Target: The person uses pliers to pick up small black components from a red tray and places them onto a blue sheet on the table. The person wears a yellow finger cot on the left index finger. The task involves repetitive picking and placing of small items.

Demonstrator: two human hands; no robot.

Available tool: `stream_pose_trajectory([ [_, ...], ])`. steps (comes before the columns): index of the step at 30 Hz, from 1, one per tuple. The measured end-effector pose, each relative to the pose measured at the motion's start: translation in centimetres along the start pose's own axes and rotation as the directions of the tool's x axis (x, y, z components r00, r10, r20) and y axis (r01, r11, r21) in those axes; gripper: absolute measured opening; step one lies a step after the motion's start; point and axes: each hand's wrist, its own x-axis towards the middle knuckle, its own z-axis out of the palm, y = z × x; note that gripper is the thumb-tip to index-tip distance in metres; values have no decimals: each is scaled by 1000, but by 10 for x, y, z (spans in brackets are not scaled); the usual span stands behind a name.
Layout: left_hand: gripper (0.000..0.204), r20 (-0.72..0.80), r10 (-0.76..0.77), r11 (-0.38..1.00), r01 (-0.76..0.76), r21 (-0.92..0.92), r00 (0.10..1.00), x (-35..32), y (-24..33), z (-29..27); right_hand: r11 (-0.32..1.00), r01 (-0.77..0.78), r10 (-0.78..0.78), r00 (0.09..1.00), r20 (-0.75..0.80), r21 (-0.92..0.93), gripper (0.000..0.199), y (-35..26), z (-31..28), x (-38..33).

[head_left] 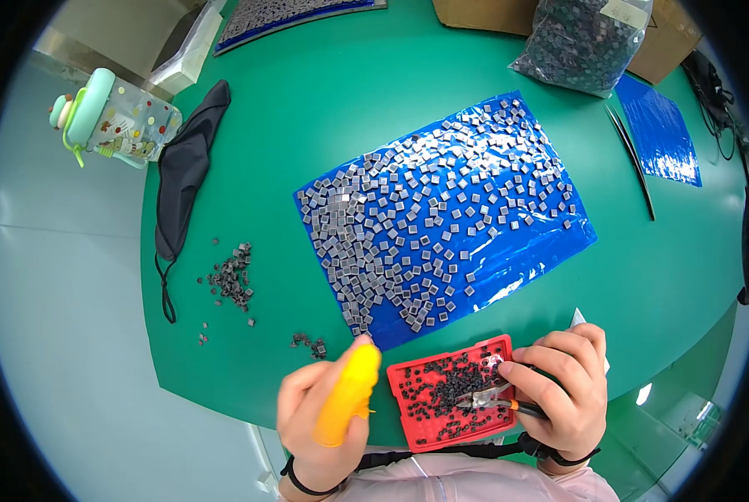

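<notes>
Smooth green tabletop (659, 259) with a curved outline fills most of the view, over a pale floor (56, 309) on the left. Close to the person, at the table's near edge, sits a shallow red rectangular tray (402, 406), slightly turned and strewn with tiny black pieces (454, 385), densest around its middle. Over its right side the right hand (562, 385) is closed around metal pliers with orange-and-black handles (515, 406), their metal nose among the pieces. To the tray's left, the left hand (324, 414) is curled, with a long bright-yellow object (349, 397) lying along it; whether that is gripped or worn cannot be told. Just beyond the hands, a shiny blue plastic sheet (508, 259) lies askew, covered in small square grey pieces (366, 243) that crowd toward its left side, its near-right part mostly bare. Left of the sheet are a small cluster of dark bits (310, 345) and, further out, a larger loose heap of dark grey pieces (234, 280). Beyond that heap lies a black fabric item with a cord loop (186, 180), beside a clear patterned bottle with a mint-green lid (127, 117), tipped sideways in view. Across the table, dark slender tweezers (633, 163) lie near a smaller blue sheet (663, 130), below a clear plastic bag packed with dark pieces (587, 42).
</notes>
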Motion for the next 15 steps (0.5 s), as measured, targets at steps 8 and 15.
stream_pose_trajectory([
  [8, 34, -17, -13, 1000, 12, -23, 1000, -4, -5, -6, 1000, 14, -14, 1000, 10, 2, 41, 2, 0, 0],
  [15, 37, 62, 38, 999, -36, -27, 997, 0, -5, -1, 1000, 20, -20, 1000, -22, 7, 44, -1, 0, 3],
])
